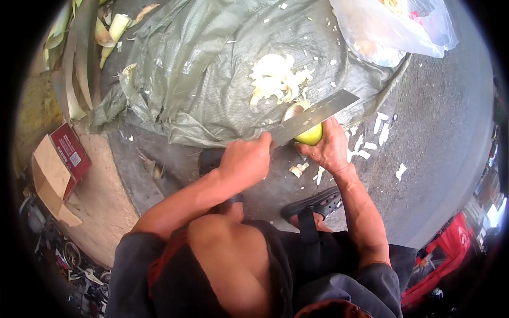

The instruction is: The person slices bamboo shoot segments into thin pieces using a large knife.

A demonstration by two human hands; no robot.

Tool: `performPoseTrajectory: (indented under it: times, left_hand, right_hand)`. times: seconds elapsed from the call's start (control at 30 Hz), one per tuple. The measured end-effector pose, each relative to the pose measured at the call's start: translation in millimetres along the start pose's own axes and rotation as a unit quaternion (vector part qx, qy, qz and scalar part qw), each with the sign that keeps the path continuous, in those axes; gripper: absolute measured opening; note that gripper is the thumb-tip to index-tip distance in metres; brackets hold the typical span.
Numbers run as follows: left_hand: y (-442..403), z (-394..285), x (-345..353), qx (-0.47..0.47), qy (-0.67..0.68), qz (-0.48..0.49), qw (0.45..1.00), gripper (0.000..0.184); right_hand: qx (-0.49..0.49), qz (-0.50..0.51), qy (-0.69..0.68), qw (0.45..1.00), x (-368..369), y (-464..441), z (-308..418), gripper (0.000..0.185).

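Note:
My left hand [246,160] is closed around the handle of a knife with a long, broad, square-ended blade [316,115]. The blade slants up to the right across a green-skinned fruit [310,135] and hides part of it. Under the blade, my right hand [330,145] grips the fruit from the right side. On the fruit's upper left, a pale cut part shows above the blade. Whether the edge touches the fruit I cannot tell. Pale peelings [275,78] lie heaped on a grey-green plastic sheet [199,85] just beyond the fruit.
White scraps [383,130] litter the ground to the right. A translucent plastic bag [395,32] lies at the upper right. Long leafy stalks [79,53] are at the upper left, above an open cardboard box [58,169]. My shoe [314,206] is close below the hands.

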State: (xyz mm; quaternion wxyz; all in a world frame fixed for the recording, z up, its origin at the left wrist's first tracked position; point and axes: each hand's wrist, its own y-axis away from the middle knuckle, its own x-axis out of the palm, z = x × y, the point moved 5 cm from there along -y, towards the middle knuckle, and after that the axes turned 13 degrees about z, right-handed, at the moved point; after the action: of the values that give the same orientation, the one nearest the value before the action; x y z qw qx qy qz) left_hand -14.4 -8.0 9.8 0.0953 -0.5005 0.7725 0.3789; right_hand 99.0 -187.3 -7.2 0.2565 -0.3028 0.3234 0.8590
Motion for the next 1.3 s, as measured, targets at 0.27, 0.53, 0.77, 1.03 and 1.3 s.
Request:
performPoseTrajectory:
  times: [0.27,0.53,0.77,1.03,1.3]
  left_hand:
    - [-28,-14,-2,-0.021,-0.041,0.028,0.999,0.013]
    - [-56,-19,-12,-0.024,-0.053,0.050,0.997,0.016]
    - [-69,-18,-24,-0.048,-0.048,0.094,0.993,0.021]
    - [-83,-14,-30,-0.065,-0.025,0.136,0.988,0.024]
    - [-91,20,-22,-0.108,0.089,0.110,0.984,0.029]
  right_hand:
    - [0.030,-0.001,0.035,0.999,7,5,-2,0.077]
    - [0.063,-0.018,0.070,0.995,15,10,-3,0.090]
    - [0.044,-0.038,0.071,0.996,16,10,2,0.088]
    - [0.023,-0.053,0.096,0.994,20,15,5,0.087]
    - [0.019,0.027,0.057,0.998,10,19,-2,0.102]
